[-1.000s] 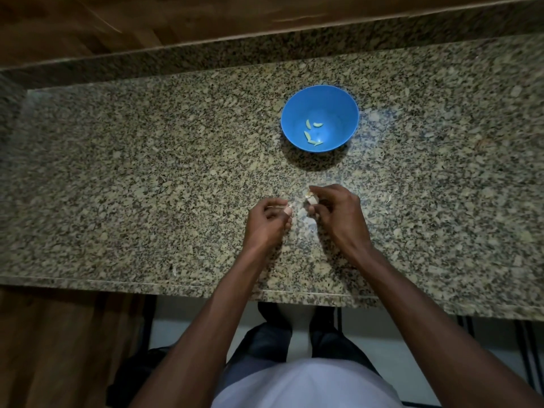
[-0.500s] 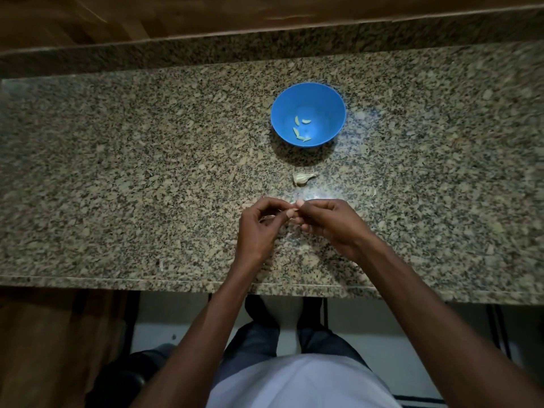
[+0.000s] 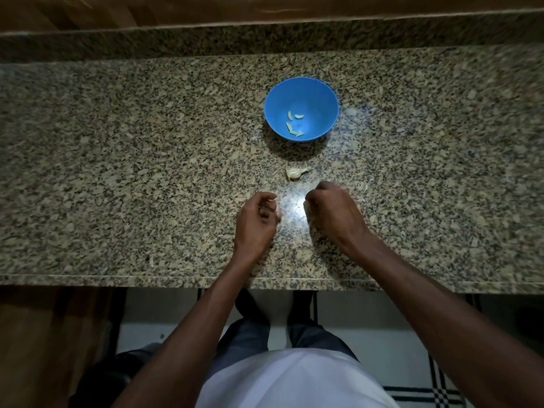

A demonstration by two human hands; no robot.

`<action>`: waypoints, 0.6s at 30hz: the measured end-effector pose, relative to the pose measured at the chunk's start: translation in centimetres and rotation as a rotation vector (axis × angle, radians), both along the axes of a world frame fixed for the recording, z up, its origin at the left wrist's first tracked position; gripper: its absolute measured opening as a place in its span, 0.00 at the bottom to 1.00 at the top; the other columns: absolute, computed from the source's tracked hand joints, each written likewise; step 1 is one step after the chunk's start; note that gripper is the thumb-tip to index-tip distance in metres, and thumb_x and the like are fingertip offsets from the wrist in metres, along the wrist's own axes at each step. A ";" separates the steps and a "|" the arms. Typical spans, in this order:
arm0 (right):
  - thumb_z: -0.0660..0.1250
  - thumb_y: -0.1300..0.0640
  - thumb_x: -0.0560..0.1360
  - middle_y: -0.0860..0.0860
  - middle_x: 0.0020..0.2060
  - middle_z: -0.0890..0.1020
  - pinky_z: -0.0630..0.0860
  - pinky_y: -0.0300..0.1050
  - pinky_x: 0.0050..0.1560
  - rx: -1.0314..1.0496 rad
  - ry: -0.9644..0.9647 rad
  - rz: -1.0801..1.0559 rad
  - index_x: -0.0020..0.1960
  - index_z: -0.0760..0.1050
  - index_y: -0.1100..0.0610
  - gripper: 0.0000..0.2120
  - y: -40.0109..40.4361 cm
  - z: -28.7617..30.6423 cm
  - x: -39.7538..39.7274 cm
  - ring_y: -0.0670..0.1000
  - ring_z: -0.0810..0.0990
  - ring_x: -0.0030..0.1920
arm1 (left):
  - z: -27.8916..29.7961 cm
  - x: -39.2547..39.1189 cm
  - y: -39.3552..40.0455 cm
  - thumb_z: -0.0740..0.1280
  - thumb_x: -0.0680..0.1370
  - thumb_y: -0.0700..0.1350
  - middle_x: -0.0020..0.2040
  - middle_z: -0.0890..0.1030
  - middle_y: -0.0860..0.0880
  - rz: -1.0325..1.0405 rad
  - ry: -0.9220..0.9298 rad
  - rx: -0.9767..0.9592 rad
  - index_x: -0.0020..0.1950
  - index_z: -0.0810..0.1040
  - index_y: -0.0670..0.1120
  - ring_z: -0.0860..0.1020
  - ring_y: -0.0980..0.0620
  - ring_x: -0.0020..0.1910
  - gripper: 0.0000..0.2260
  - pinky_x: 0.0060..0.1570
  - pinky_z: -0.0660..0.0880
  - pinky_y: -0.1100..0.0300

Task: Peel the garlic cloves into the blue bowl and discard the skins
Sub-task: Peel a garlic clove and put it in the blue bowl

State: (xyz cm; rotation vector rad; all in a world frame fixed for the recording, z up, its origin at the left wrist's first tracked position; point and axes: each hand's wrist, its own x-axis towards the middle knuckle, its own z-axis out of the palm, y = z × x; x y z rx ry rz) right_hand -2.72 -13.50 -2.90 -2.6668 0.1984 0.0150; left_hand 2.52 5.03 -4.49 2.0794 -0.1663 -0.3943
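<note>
With four peeled cloves (image 3: 294,125) in the bowl (image 3: 323,92), one unpeeled clove (image 3: 295,173) lies just nearer on the counter (image 3: 117,172). Left hand (image 3: 257,223) curls loosely; right hand's (image 3: 335,213) grip I cannot tell. Pinch the clove's tail, strip its skin.

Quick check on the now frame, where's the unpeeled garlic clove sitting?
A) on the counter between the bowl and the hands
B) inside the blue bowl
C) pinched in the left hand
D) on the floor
A: the unpeeled garlic clove lies on the granite counter, just on the near side of the blue bowl and beyond both hands; the bowl holds only peeled pieces.
</note>
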 end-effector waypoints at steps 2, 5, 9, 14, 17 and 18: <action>0.67 0.64 0.80 0.55 0.43 0.76 0.75 0.50 0.35 -0.142 0.037 0.088 0.46 0.79 0.61 0.05 0.6 -0.2 0.1 0.53 0.75 0.37 | -0.1 0.1 0.1 0.73 0.78 0.36 0.48 0.82 0.51 -0.012 -0.001 0.016 0.62 0.79 0.47 0.81 0.58 0.45 0.15 0.44 0.79 0.67; 0.66 0.66 0.80 0.57 0.43 0.75 0.77 0.53 0.35 -0.195 0.039 0.148 0.46 0.77 0.63 0.05 1.0 -0.3 0.3 0.55 0.75 0.37 | -0.4 0.2 0.2 0.75 0.77 0.39 0.48 0.82 0.52 -0.019 -0.009 0.039 0.62 0.79 0.47 0.81 0.56 0.47 0.15 0.45 0.81 0.63; 0.68 0.67 0.79 0.57 0.42 0.75 0.76 0.52 0.34 -0.222 0.028 0.154 0.46 0.76 0.63 0.04 0.8 -1.1 0.1 0.55 0.74 0.38 | -0.3 0.4 0.2 0.75 0.77 0.40 0.48 0.82 0.51 -0.027 -0.009 0.029 0.61 0.78 0.47 0.81 0.53 0.48 0.14 0.46 0.81 0.59; 0.69 0.65 0.78 0.54 0.42 0.76 0.76 0.50 0.35 -0.137 0.006 0.156 0.45 0.79 0.60 0.04 0.1 -1.3 0.0 0.52 0.74 0.38 | -0.1 0.5 0.1 0.75 0.77 0.39 0.48 0.82 0.52 -0.019 0.003 0.040 0.60 0.79 0.46 0.81 0.56 0.47 0.13 0.44 0.79 0.64; 0.73 0.65 0.77 0.52 0.41 0.84 0.81 0.46 0.39 0.257 -0.025 -0.154 0.48 0.86 0.57 0.05 -0.1 -0.5 0.1 0.52 0.83 0.39 | 0.5 0.3 -0.1 0.76 0.77 0.41 0.48 0.84 0.52 -0.001 0.023 -0.018 0.58 0.82 0.46 0.82 0.60 0.47 0.11 0.42 0.77 0.71; 0.74 0.63 0.78 0.52 0.42 0.87 0.83 0.44 0.41 0.467 -0.005 -0.285 0.53 0.87 0.58 0.06 -0.1 -0.1 0.1 0.50 0.86 0.39 | 0.9 0.2 -0.3 0.76 0.77 0.42 0.49 0.85 0.52 0.007 0.037 -0.063 0.58 0.83 0.46 0.83 0.59 0.47 0.11 0.42 0.78 0.71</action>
